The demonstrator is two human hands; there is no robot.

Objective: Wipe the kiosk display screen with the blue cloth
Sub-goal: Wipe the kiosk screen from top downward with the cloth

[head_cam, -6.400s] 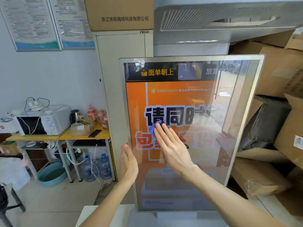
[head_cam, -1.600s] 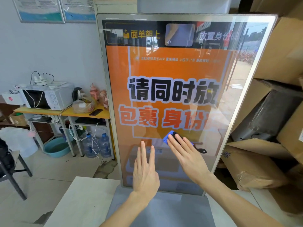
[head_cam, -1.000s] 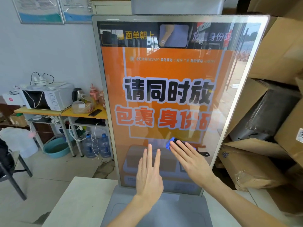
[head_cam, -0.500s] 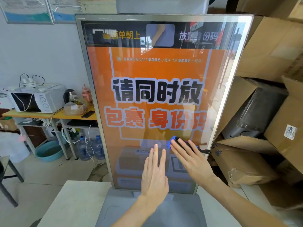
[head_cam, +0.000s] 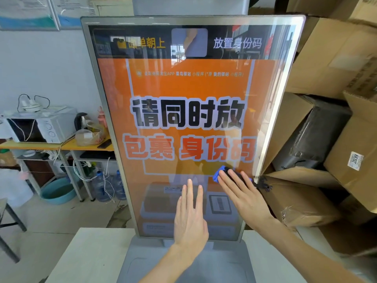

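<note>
While the left hand (head_cam: 190,218) lies flat with straight fingers on the lower screen (head_cam: 183,94), the right hand (head_cam: 244,196) presses the blue cloth (head_cam: 217,175) under straight fingers near the screen's right edge.

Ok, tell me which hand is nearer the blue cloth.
Right. The right hand presses the blue cloth against the kiosk screen; the left hand lies flat on the glass, apart from the cloth, lower and to its left.
</note>
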